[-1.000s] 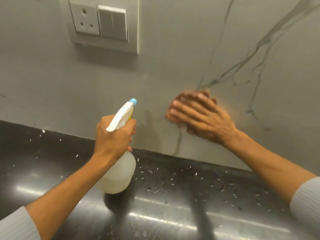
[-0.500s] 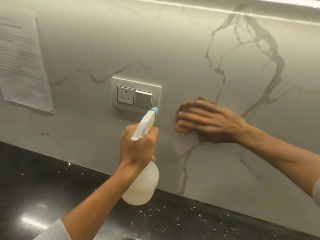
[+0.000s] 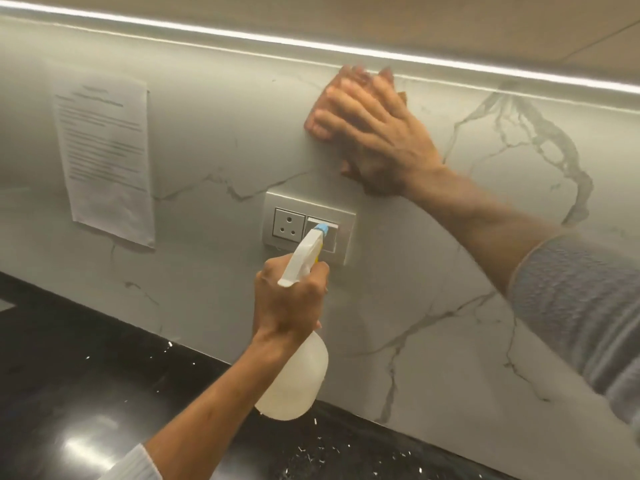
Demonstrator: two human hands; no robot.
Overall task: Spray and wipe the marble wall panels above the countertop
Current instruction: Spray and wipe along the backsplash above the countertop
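Observation:
The grey-white marble wall panel (image 3: pixel 214 143) with dark veins fills the view above the black countertop (image 3: pixel 69 375). My right hand (image 3: pixel 374 133) presses flat on a brown cloth (image 3: pixel 349 173) high on the panel, just under the light strip; most of the cloth is hidden beneath the hand. My left hand (image 3: pixel 287 306) grips the neck of a white spray bottle (image 3: pixel 294 379) with a blue nozzle, held upright in front of the wall socket and pointing at the wall.
A socket and switch plate (image 3: pixel 280 223) sits on the wall behind the nozzle. A printed paper sheet (image 3: pixel 107 161) is stuck to the wall at left. A lit strip (image 3: pixel 207 29) runs under the cabinet above. White specks lie on the countertop.
My right hand with the cloth has slid up the panel from beside the socket to near the top edge. The view has tilted upward. The bottle stays in my left hand.

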